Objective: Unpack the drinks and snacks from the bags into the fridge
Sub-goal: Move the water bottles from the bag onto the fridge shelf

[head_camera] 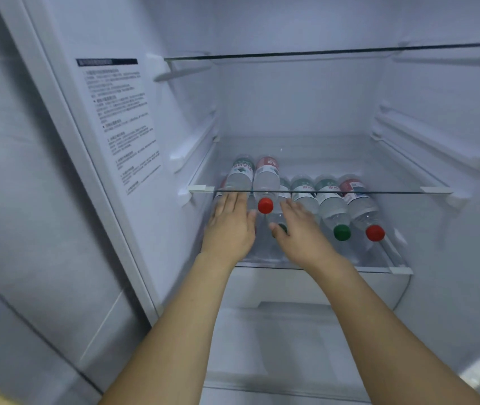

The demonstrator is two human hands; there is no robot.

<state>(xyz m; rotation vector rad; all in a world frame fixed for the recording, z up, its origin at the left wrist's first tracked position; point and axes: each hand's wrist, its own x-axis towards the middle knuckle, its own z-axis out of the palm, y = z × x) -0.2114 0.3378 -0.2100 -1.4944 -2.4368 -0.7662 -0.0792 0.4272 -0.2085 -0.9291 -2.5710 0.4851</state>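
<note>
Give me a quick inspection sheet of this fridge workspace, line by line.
Surface: lower glass shelf holds the bottles; middle glass shelf above it.
Job's things: water bottles lying on their sides, red and green caps toward the front, two stacked on top at left.
Clutter: nothing seen.
Hands: left hand and right hand flat, fingers straight, resting on bottles.
Cables: nothing seen.
Surroundings: white fridge interior; printed label on left wall; drawer below.

Two bare forearms, no sleeves, left hand (228, 226), right hand (301, 229), ringless fingers (293, 206)
</note>
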